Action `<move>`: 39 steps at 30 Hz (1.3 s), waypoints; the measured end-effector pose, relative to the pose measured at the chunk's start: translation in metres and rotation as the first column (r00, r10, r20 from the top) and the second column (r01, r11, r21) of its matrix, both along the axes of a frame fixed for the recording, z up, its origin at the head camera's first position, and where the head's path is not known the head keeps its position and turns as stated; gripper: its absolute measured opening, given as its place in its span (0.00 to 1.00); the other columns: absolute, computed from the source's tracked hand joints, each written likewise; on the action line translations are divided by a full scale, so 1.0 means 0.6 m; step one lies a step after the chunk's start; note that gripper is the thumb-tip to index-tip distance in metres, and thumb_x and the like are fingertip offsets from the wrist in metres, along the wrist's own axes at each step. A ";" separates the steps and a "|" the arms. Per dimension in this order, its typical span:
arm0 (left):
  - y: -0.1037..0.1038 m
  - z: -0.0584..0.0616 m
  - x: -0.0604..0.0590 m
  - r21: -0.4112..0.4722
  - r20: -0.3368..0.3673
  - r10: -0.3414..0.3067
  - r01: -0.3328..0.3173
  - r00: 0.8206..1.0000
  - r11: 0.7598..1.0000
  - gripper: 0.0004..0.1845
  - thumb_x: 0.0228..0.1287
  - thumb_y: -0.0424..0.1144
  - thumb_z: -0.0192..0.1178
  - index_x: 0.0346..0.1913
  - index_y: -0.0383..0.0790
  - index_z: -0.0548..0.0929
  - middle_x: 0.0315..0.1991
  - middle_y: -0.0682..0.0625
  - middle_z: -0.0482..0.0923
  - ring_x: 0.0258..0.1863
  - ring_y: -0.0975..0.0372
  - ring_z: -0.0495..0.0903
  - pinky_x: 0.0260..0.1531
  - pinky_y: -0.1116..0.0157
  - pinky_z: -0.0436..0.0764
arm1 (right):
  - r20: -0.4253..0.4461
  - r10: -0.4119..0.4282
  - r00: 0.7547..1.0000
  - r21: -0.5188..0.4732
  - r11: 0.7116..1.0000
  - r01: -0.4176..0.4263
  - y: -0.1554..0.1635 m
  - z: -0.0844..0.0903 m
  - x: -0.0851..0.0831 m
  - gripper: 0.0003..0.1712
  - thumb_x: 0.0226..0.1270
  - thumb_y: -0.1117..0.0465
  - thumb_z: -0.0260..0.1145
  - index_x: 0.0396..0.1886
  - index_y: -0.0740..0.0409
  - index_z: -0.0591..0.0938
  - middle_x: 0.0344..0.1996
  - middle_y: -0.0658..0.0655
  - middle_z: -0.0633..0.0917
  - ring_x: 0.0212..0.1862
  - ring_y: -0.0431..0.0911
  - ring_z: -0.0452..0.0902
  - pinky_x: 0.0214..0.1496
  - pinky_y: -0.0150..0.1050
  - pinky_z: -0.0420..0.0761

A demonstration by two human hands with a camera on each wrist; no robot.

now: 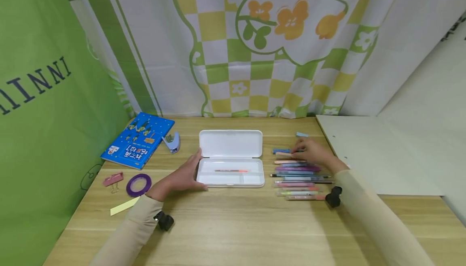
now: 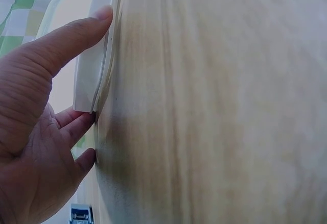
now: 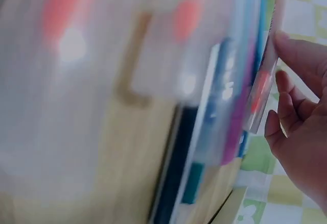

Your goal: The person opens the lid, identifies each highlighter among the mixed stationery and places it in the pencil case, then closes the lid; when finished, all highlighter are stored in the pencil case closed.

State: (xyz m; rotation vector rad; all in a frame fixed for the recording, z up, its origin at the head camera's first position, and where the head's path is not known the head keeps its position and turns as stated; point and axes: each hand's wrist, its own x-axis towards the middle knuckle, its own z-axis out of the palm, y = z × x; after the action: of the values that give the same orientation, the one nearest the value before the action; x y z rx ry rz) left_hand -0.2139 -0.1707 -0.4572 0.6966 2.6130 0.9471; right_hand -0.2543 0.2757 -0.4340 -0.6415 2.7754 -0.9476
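The fingers [image 2: 82, 25] of the left hand [image 1: 183, 175] lie straight and relaxed against the left end of the white pencil case [image 1: 230, 158]; in the left wrist view the thumb presses flat on the case's edge while the other fingertips touch the surface [image 1: 233, 221] below it, gripping nothing. The case lies open in the middle of the wooden surface, its lid folded back toward the curtain [image 1: 255, 43], and a single orange-pink pen [image 1: 231, 171] lies lengthwise in its tray.

The fingers [image 3: 301, 55] of the right hand [image 1: 312, 152] are curled over the upper end of a row of pens [image 1: 300, 177] just to the right of the case. In the right wrist view the fingertips rest on a pale pen with an orange band [image 3: 265, 66], though that picture is too blurred to tell whether they pinch it or only touch it. The pens lie side by side, parallel to the front edge of the surface, in blue, pink, purple, green and peach. A small light blue piece [image 1: 301, 134] sits just beyond the hand.

Well to the left of the case are a blue book [image 1: 138, 139], a small blue hole punch [image 1: 172, 141] beside it, a pink binder clip [image 1: 113, 179], a purple tape roll [image 1: 138, 184] and a yellow paper strip [image 1: 123, 206]. A green cloth [image 1: 43, 108] hangs on the left, and a pale board [image 1: 378, 152] lies on the right
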 end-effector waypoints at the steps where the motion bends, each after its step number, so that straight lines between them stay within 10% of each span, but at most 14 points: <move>1: 0.000 0.000 0.000 0.001 -0.003 -0.001 0.001 1.000 1.000 0.70 0.42 0.52 0.76 0.73 0.30 0.33 0.71 0.32 0.49 0.70 0.46 0.51 0.67 0.50 0.54 | -0.001 -0.001 1.000 -0.023 1.000 0.001 -0.001 0.004 0.003 0.06 0.63 0.62 0.66 0.35 0.59 0.87 0.38 0.57 0.80 0.40 0.48 0.73 0.39 0.43 0.74; 8: -0.006 -0.004 -0.002 -0.007 -0.018 -0.001 0.000 1.000 1.000 0.70 0.41 0.51 0.76 0.73 0.30 0.33 0.69 0.33 0.52 0.69 0.46 0.53 0.67 0.50 0.55 | 0.014 -0.021 1.000 -0.127 0.992 0.023 -0.050 0.036 0.025 0.08 0.61 0.60 0.68 0.38 0.58 0.87 0.34 0.54 0.85 0.32 0.45 0.73 0.33 0.37 0.74; 16: -0.005 -0.006 -0.004 -0.010 -0.013 -0.007 0.007 1.000 1.000 0.70 0.42 0.52 0.76 0.73 0.30 0.33 0.69 0.33 0.51 0.69 0.46 0.53 0.67 0.50 0.55 | 0.042 0.187 0.981 -0.331 0.929 -0.163 -0.174 0.032 0.043 0.07 0.62 0.66 0.66 0.37 0.64 0.86 0.35 0.58 0.85 0.32 0.44 0.76 0.33 0.35 0.77; 21: -0.002 -0.005 -0.005 -0.006 -0.024 -0.012 0.012 1.000 1.000 0.70 0.42 0.51 0.76 0.73 0.29 0.33 0.70 0.32 0.50 0.70 0.46 0.51 0.67 0.50 0.54 | -0.052 0.252 0.966 -0.277 0.926 -0.256 -0.242 0.016 0.043 0.06 0.61 0.66 0.67 0.36 0.61 0.87 0.33 0.54 0.85 0.31 0.40 0.75 0.33 0.34 0.76; 39: 0.000 -0.009 -0.006 -0.029 -0.030 -0.014 0.013 0.999 0.999 0.70 0.42 0.51 0.76 0.72 0.28 0.33 0.68 0.33 0.53 0.68 0.46 0.55 0.66 0.50 0.57 | -0.115 0.156 0.981 -0.115 0.979 -0.169 -0.312 -0.018 0.035 0.03 0.57 0.69 0.69 0.30 0.63 0.88 0.30 0.55 0.87 0.37 0.47 0.81 0.41 0.35 0.79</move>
State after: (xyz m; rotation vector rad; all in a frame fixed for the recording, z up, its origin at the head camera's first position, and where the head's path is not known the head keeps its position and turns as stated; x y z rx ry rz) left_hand -0.2174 -0.1704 -0.4628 0.7260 2.6390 0.8995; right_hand -0.2334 0.0885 -0.4448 -0.9483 2.7160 -1.0875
